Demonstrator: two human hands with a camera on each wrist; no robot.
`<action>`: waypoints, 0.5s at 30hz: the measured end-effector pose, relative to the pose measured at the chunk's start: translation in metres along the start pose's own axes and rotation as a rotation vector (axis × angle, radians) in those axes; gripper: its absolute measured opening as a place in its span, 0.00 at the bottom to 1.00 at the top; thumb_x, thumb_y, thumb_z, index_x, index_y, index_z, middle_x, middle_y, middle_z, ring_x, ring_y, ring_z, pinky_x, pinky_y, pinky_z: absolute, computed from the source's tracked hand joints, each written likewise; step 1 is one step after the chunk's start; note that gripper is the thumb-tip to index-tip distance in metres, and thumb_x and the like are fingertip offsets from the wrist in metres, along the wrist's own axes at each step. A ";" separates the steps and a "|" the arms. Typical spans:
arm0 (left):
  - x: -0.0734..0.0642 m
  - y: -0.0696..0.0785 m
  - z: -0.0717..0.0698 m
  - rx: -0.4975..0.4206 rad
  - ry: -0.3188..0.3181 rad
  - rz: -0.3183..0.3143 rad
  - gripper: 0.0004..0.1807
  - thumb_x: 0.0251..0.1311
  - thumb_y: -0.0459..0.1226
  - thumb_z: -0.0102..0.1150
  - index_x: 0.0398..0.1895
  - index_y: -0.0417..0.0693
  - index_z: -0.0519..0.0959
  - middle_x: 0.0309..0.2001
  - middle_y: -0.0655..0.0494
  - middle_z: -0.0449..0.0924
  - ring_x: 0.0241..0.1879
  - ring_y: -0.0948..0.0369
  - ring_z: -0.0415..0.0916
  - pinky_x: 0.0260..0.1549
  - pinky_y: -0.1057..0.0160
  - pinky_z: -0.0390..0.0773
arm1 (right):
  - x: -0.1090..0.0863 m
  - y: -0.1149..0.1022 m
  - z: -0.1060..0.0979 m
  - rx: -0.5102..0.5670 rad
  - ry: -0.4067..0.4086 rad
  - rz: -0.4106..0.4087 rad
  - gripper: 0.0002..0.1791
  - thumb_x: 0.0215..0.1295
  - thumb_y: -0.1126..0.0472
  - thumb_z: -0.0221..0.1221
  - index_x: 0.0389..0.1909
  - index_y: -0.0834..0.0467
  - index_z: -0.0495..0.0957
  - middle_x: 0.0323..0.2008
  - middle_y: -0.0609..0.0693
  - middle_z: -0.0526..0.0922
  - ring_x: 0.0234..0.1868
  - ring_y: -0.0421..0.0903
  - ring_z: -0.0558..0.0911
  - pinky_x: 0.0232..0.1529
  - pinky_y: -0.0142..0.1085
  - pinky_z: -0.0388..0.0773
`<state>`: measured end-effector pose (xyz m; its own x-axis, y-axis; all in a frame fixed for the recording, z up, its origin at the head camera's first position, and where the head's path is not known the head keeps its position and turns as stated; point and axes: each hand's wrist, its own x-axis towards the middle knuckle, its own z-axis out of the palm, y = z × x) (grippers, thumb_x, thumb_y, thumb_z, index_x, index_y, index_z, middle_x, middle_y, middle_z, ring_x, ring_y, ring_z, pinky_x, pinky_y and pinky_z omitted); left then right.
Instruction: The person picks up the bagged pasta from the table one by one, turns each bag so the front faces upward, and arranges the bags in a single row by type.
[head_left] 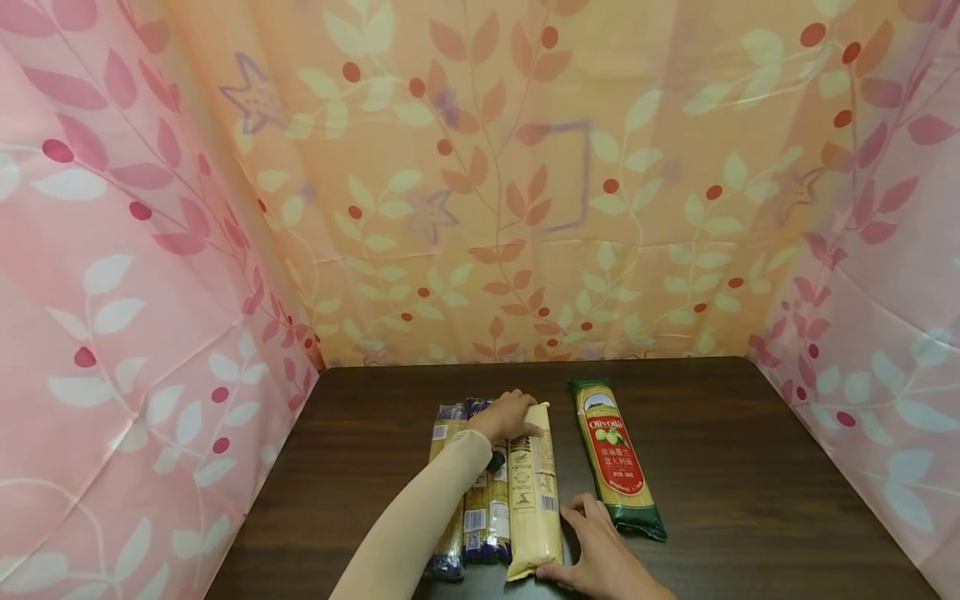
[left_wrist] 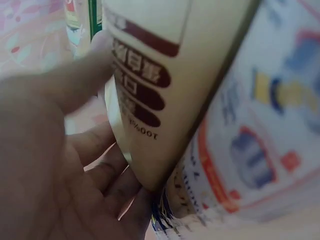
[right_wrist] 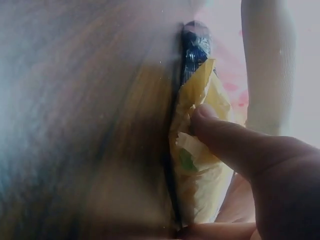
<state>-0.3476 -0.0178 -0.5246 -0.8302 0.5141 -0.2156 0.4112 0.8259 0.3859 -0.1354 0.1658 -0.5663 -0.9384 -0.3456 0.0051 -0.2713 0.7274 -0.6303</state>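
A long cream pasta packet [head_left: 534, 500] lies on the table, its printed back up. My left hand [head_left: 510, 414] grips its far end; in the left wrist view the thumb and fingers lie on either side of the packet. At the near end, my right hand [head_left: 603, 550] holds the lower right corner. The right wrist view shows the thumb on the crimped yellow end of that packet. To its left lie a purple-ended spaghetti packet [head_left: 476, 521] and another clear spaghetti packet [head_left: 447, 542], partly hidden under my left forearm.
A green spaghetti packet [head_left: 615, 450] with a red label lies slanted to the right of my hands. The dark wooden table [head_left: 735, 475] is bordered by floral curtains at the back [head_left: 480, 275] and both sides.
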 end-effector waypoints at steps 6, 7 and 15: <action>-0.003 0.004 -0.003 -0.026 -0.012 -0.030 0.34 0.77 0.55 0.59 0.79 0.52 0.70 0.80 0.48 0.64 0.80 0.49 0.60 0.72 0.45 0.70 | 0.005 -0.001 -0.002 0.055 -0.026 0.035 0.52 0.50 0.30 0.79 0.65 0.65 0.81 0.54 0.50 0.73 0.53 0.50 0.71 0.47 0.50 0.79; -0.004 0.005 -0.003 -0.033 -0.010 -0.033 0.34 0.78 0.55 0.58 0.79 0.52 0.70 0.80 0.48 0.64 0.80 0.49 0.60 0.73 0.45 0.69 | 0.005 -0.001 -0.003 0.074 -0.030 0.047 0.52 0.50 0.32 0.80 0.65 0.66 0.80 0.54 0.51 0.73 0.54 0.50 0.72 0.48 0.51 0.79; -0.002 0.008 -0.003 -0.110 0.048 -0.042 0.32 0.76 0.54 0.56 0.76 0.47 0.74 0.74 0.47 0.72 0.76 0.48 0.66 0.70 0.47 0.72 | 0.004 -0.005 -0.006 0.108 -0.013 0.068 0.50 0.50 0.37 0.83 0.66 0.64 0.79 0.61 0.58 0.79 0.58 0.59 0.79 0.50 0.59 0.81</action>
<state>-0.3436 -0.0128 -0.5179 -0.8643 0.4652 -0.1913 0.3338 0.8149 0.4738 -0.1390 0.1638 -0.5586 -0.9509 -0.3055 -0.0503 -0.1815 0.6816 -0.7089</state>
